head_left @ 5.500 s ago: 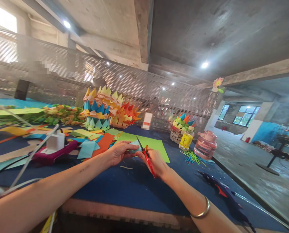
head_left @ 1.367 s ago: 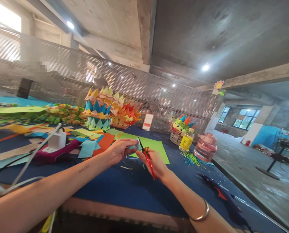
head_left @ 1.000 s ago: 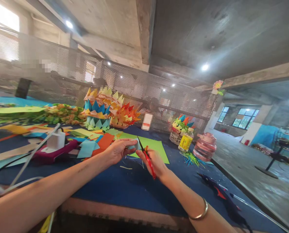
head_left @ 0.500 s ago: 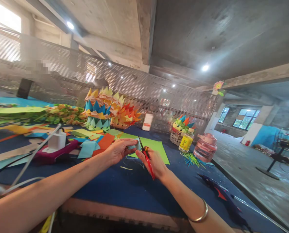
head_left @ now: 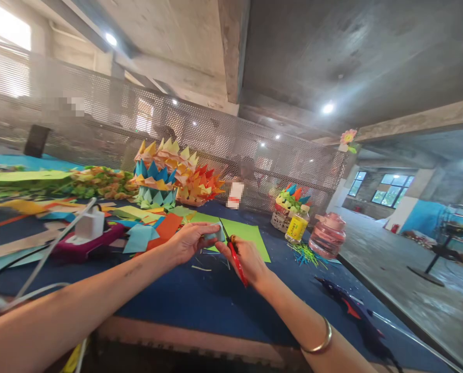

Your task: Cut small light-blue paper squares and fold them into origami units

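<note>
My left hand (head_left: 190, 241) pinches a small light blue paper piece (head_left: 218, 234) near the table's middle. Red-handled scissors (head_left: 237, 261) are gripped in my right hand (head_left: 247, 259), their dark blades pointing up and away, right beside the paper. Whether the blades touch it is hard to tell. Beneath and behind both hands lies a green paper sheet (head_left: 250, 235). Thin paper offcuts (head_left: 201, 268) lie on the dark blue tabletop (head_left: 200, 305) close to my hands.
Folded-paper baskets (head_left: 169, 173) stand at the back, beside coloured paper strips (head_left: 141, 237). A magenta power strip (head_left: 87, 246) sits left. To the right are a yellow-labelled bottle (head_left: 297, 226), a pink jug (head_left: 327, 235) and a glue gun (head_left: 351, 308).
The view has shifted very slightly. Both hands keep nearly the same place, with the paper and scissors still held.
</note>
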Demonstrator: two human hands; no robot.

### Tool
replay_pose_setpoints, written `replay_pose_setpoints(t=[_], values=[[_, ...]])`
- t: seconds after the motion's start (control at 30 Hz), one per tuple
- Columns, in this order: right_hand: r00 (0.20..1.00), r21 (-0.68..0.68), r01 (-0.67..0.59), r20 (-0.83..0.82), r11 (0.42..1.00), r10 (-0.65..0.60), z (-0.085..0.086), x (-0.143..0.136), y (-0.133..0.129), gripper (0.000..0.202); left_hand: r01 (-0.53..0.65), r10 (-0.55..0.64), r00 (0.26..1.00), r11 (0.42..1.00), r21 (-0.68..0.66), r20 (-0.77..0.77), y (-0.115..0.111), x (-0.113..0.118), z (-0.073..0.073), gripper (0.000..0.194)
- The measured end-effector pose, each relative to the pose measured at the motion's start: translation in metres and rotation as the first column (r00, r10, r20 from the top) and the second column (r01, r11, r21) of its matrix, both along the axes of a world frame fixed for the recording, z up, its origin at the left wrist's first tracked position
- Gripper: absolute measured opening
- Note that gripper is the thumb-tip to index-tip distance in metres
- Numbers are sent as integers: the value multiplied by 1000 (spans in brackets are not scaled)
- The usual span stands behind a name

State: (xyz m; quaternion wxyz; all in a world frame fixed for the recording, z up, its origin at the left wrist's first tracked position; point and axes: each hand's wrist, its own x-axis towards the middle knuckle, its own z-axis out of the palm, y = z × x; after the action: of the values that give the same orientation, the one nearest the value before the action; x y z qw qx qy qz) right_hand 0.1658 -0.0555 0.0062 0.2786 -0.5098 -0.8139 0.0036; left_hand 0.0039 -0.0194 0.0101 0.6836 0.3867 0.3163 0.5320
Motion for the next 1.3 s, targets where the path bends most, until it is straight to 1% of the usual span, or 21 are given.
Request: replay_pose_setpoints(t=[0.2,0.43,0.53,0.6,0.63,0.7,0.77,0.8,0.87,0.93,1.0,1.1,1.2,1.3], values=[[999,0,-36,5,999,36,1,0,0,47,-16,16,1000,1000,-15,1,1,0,-1,5],[998,-9,-53,-45,999,52,5,-1,-3,46,-22,22,1000,1000,-11,-4,2,0,-3,3],[994,-6,-59,-93,998,58,4,-1,-2,44,-1,1,1000,1000,2,-7,2,0,-2,2],[984,-8,-34,-173,999,32,2,-1,0,43,17,-17,1000,1000,7,9,2,-1,-2,3],[971,-36,-15,-238,999,6,1,-2,2,43,21,-21,1000,1000,9,23,2,-1,-1,3],[915,-152,-15,-401,988,-48,-3,-3,6,41,17,-17,999,1000,6,48,2,-1,0,5],[830,-272,-109,-554,956,-63,-6,-5,10,39,3,-3,998,1000,0,63,2,-1,1,6],[786,-300,-175,-616,938,-50,-8,-6,12,38,3,-3,998,1000,1,66,2,-1,1,6],[714,-301,-279,-700,912,-12,-11,-7,14,38,17,-17,997,1000,7,69,3,-1,1,5],[664,-288,-325,-748,901,1,-13,-9,15,36,44,-45,996,999,19,74,3,-1,0,3],[630,-285,-338,-777,897,-10,-12,-11,14,33,61,-63,995,998,24,78,3,-1,-1,2],[593,-281,-338,-805,898,-28,-8,-13,11,29,59,-59,997,998,14,58,3,-2,-1,6],[578,-273,-316,-815,908,-44,-1,-13,6,26,55,-55,998,998,17,-20,1,-3,0,14],[557,-272,-301,-828,914,-63,5,-9,5,21,73,-64,989,995,64,-136,0,-3,1,20]])
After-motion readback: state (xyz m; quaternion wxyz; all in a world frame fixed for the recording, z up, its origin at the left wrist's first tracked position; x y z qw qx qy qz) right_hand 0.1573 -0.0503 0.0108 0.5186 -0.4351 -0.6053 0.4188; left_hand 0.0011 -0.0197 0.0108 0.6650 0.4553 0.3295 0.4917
